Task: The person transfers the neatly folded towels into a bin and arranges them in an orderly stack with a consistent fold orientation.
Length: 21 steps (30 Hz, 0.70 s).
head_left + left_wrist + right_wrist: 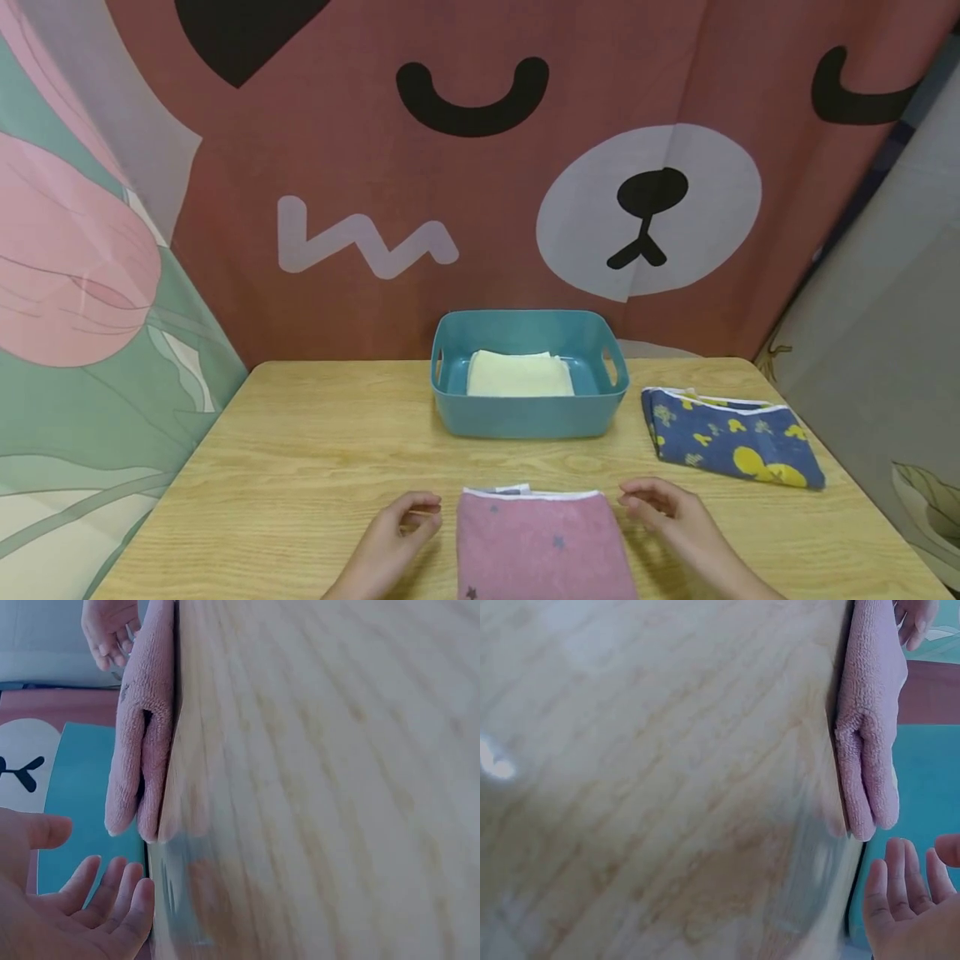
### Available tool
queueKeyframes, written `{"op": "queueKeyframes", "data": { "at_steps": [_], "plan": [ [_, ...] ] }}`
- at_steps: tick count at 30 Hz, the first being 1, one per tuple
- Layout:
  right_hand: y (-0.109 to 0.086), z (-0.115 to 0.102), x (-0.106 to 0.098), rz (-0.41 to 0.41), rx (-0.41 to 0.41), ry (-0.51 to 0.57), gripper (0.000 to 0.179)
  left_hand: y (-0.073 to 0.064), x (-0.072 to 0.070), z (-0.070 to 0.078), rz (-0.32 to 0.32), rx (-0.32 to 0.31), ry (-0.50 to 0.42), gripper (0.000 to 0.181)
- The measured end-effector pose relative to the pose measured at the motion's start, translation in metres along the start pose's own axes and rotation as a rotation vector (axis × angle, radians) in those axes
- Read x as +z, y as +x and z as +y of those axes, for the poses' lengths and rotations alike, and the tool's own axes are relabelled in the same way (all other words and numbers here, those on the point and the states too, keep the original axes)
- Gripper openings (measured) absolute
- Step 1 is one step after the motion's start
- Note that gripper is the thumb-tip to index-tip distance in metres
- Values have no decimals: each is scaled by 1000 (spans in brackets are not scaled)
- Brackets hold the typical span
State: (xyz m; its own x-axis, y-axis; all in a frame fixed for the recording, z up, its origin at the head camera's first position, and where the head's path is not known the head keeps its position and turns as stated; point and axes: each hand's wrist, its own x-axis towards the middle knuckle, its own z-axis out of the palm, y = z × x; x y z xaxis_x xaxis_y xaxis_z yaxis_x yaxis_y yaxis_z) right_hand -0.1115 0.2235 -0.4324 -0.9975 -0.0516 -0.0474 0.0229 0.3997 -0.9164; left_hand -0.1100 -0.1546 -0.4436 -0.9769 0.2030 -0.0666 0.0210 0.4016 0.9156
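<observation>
A folded pink towel (543,542) with a white edge and small grey stars lies flat at the front of the table. My left hand (397,533) is just beside its left edge, fingers relaxed and holding nothing. On the opposite side my right hand (671,521) hovers near the right edge, also with nothing in it. Both wrist views show the towel's folded layers side-on, with the left hand's fingers (124,904) and the right hand's fingers (900,881) loosely spread a little apart from the cloth.
Behind the pink towel stands a teal basket (528,417) with handle holes, holding a folded pale yellow cloth (519,375). A folded blue towel (738,442) with yellow patterns lies at the right. The wooden table (315,450) backs onto a printed curtain (360,308).
</observation>
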Motion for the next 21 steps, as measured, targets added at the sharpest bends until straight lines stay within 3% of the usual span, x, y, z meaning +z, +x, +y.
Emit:
{"op": "queueKeyframes", "data": {
  "at_steps": [7, 14, 21],
  "plan": [
    [-5, 7, 1, 11, -10, 26, 29, -2, 1, -1, -10, -10, -2, 42],
    [-10, 12, 2, -6, 63, 34, 31, -8, 4, -5, -48, -49, 1, 49],
    [-14, 20, 6, -47, 150, 42, 35, -14, 11, -10, -60, -1, -17, 49]
  ]
}}
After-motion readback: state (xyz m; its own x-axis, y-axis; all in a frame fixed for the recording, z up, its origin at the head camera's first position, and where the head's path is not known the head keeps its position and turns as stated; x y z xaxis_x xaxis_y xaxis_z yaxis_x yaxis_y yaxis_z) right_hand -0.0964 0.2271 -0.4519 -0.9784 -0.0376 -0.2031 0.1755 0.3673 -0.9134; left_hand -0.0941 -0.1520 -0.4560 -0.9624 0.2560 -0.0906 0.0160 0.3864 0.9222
